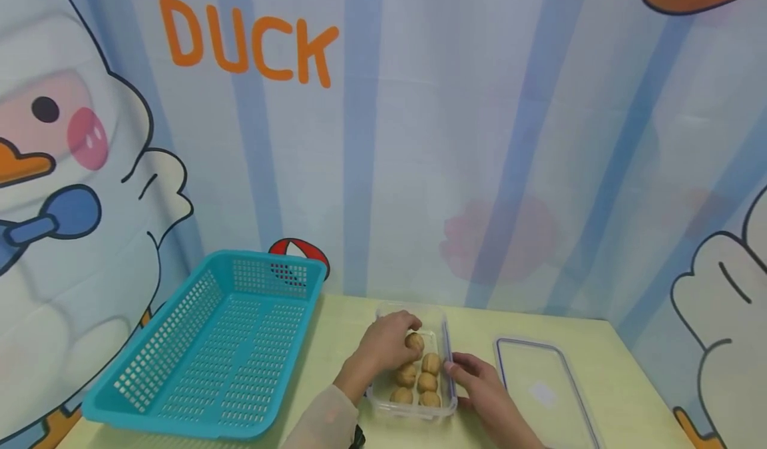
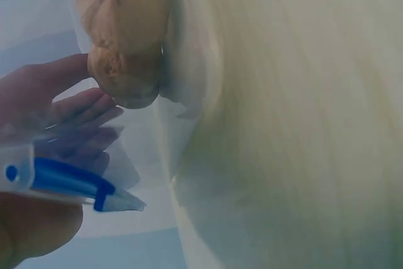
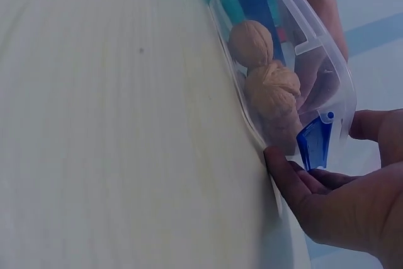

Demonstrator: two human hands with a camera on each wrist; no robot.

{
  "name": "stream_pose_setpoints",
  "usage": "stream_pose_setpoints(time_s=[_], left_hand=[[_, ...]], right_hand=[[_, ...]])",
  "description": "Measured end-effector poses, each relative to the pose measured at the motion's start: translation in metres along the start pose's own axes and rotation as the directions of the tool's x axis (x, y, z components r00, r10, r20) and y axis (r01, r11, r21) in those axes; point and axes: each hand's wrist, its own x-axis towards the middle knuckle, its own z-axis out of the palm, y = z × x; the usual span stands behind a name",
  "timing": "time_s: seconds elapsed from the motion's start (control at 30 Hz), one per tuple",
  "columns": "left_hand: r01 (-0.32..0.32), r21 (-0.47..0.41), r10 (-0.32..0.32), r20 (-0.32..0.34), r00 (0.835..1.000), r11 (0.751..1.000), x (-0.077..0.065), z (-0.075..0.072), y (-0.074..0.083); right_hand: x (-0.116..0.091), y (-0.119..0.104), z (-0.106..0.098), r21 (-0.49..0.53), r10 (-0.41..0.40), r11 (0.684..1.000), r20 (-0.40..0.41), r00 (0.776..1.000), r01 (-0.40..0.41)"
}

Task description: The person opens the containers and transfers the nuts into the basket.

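Note:
A clear plastic food box point(image 1: 413, 410) with blue side clips holds several brown walnuts point(image 1: 427, 382) in two rows. My left hand point(image 1: 383, 342) reaches in over the left wall, its fingers around the far-left walnut point(image 1: 415, 342). Through the clear wall in the left wrist view, the left fingers point(image 2: 72, 74) are against a walnut point(image 2: 126, 80). My right hand point(image 1: 482, 389) grips the box's right side, thumb at the rim. From the right wrist, the right fingers point(image 3: 286, 177) lie low on the wall beside a blue clip point(image 3: 315, 143).
A turquoise perforated basket point(image 1: 206, 342) stands to the left on the pale table point(image 1: 335, 329). Right of the box lies a clear lid point(image 1: 518, 376) with a blue-grey edge. Behind the table hangs a striped curtain point(image 1: 413, 169) with duck pictures.

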Motion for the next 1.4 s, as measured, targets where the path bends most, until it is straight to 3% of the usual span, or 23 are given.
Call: stream_pose_setpoints(time_s=[0.63, 1.07, 1.4], left_hand=[[0.010, 0.186, -0.005, -0.031, 0.999, 0.983, 0.008, 0.005, 0.002], [-0.010, 0.191, 0.023, -0.068, 0.997, 0.981, 0.003, 0.013, 0.000], [0.008, 0.256, 0.002, -0.039, 0.999, 0.967, 0.001, 0.008, -0.001]], right_hand=[[0.000, 0.001, 0.002, 0.008, 0.030, 1.000, -0.032, 0.999, -0.029], [-0.001, 0.006, 0.000, -0.013, 0.049, 0.999, -0.018, 0.999, -0.050], [0.003, 0.004, 0.004, -0.016, 0.031, 0.999, -0.006, 1.000, -0.031]])
